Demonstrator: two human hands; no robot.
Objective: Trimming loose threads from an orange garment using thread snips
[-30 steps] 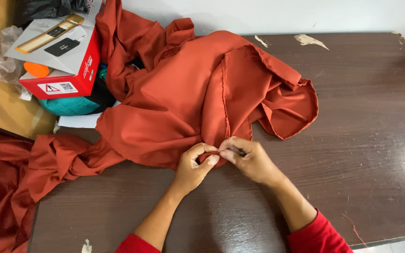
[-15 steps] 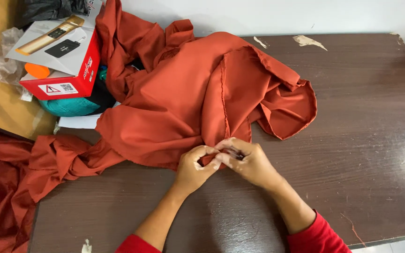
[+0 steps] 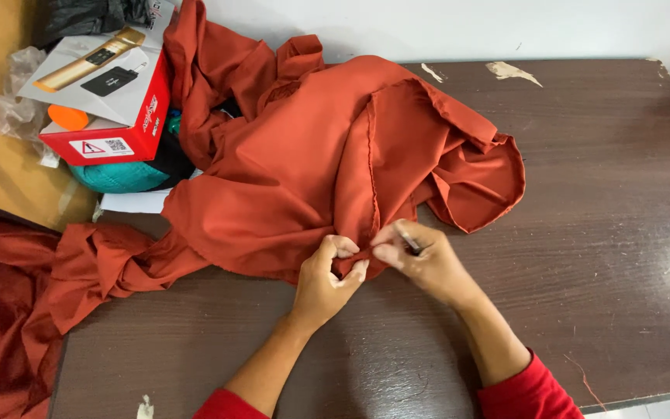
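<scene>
Rust-orange cloth, bunched on dark wooden table

One large piece of plain rust-orange cloth, matte and heavily creased, heaped in loose folds on the table. A raised seam ridge runs down its middle towards the table's near edge. One lobe spreads towards the table's centre, hem curled under. The remainder trails over the table's left end and hangs down below it

Head camera looks steeply down (from close above) onto the brown table.
</scene>
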